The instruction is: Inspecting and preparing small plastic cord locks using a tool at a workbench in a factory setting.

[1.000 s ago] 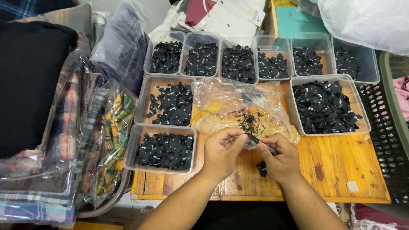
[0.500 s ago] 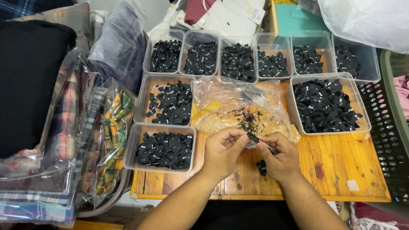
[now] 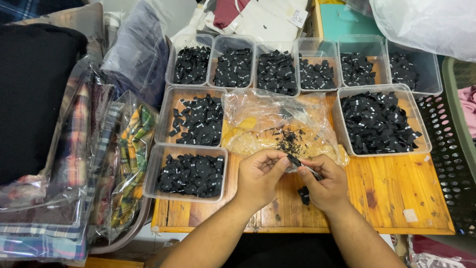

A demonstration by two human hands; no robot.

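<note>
Wooden table (image 3: 386,198), trays all round. Left hand (image 3: 258,176) and right hand (image 3: 325,186) pinched shut together on one black label (image 3: 294,160), just above near edge. Few loose labels (image 3: 303,194) under right hand. Scraps on plastic bag (image 3: 277,129) beyond. Nine trays (image 3: 191,173) hold sorted labels; sorting looks mostly done.

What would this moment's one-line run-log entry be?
left hand: pinching small black label | right hand: gripping same label | under hands: clear plastic bag | surface: wooden table
</note>
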